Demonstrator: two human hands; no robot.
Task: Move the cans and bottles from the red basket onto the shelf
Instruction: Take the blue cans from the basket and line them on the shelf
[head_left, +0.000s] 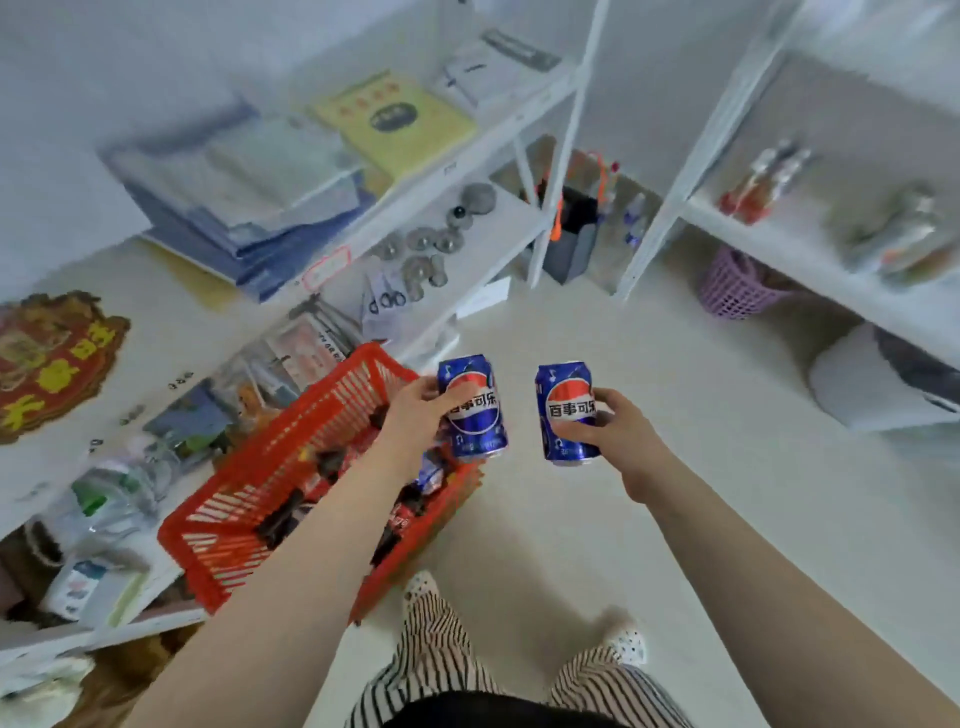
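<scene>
Blue cans (475, 410) (566, 415), one gripped upright in each hand, beside the red basket (291, 441)

Below me the pale floor (597, 519) carries the red basket (270, 483), set against the left white shelf (447, 171). A purple basket (737, 291) sits by the right shelf (810, 249), whose board holds what look like blurred bottles (763, 182).

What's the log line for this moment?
left hand: holds can | right hand: holds second can | basket: still stocked | shelf: not yet reached
</scene>
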